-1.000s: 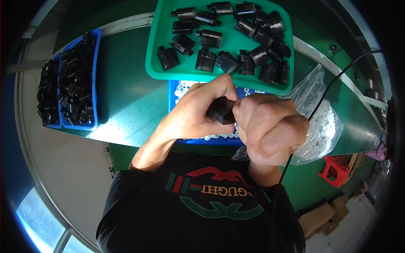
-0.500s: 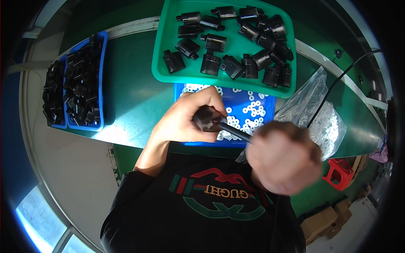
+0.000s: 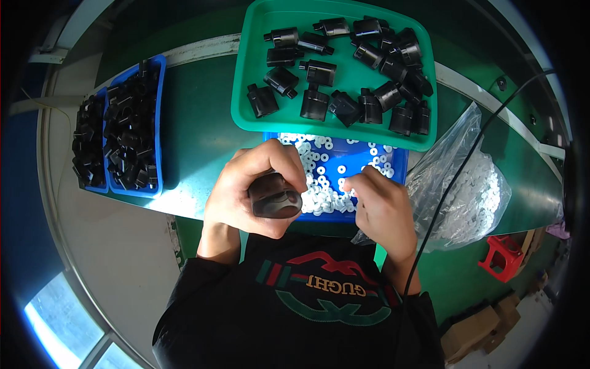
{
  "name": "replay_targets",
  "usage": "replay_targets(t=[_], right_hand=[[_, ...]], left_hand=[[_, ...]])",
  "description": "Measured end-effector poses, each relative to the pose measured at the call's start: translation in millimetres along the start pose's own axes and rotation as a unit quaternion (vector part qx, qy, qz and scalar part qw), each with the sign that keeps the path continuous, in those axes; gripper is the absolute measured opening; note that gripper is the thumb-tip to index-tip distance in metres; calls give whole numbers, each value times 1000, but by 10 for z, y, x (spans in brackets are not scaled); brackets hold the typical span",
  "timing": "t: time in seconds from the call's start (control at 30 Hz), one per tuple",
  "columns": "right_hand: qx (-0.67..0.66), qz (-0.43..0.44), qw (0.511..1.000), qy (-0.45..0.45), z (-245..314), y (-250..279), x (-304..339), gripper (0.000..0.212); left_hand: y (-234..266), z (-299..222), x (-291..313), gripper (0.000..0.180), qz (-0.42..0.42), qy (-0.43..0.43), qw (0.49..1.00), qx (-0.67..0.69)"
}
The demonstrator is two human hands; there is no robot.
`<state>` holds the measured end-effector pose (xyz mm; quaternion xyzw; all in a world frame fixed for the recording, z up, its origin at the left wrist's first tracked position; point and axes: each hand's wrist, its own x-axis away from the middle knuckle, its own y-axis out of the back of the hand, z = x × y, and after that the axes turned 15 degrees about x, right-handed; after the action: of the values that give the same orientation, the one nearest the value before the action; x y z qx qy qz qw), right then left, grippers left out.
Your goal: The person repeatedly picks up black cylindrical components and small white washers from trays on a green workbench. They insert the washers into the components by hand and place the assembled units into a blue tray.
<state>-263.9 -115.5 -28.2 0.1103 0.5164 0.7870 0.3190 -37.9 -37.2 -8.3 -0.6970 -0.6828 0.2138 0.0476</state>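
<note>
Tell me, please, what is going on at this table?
The person's left hand grips a dark part. The right hand is over a blue tray of small white rings; whether it holds one is unclear. Just beyond, a green tray holds black parts.

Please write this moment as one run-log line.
left hand: holds black part | right hand: at white rings in blue tray, grasp unclear
</note>
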Motion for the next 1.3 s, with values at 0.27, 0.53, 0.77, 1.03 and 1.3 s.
replay_targets(t=[0.27, 0.53, 0.77, 1.03, 1.3], right_hand=[[107, 28, 994, -26, 18, -175, 15, 18], [141, 50, 989, -9, -5, -264, 13, 21], [128, 27, 991, -27, -35, -388, 65, 15], [137, -25, 990, -6, -75, -489, 119, 13], [126, -66, 990, -4, -102, -506, 235, 19]], left_hand=[[-134, -10, -75, 27, 10, -44, 990, 133], [-189, 3, -54, 31, 16, -41, 988, 145], [48, -102, -242, 37, -36, -42, 981, -187], [675, -129, -597, 39, -224, -63, 889, -395], [1848, 31, -942, 48, -231, -100, 727, -639]])
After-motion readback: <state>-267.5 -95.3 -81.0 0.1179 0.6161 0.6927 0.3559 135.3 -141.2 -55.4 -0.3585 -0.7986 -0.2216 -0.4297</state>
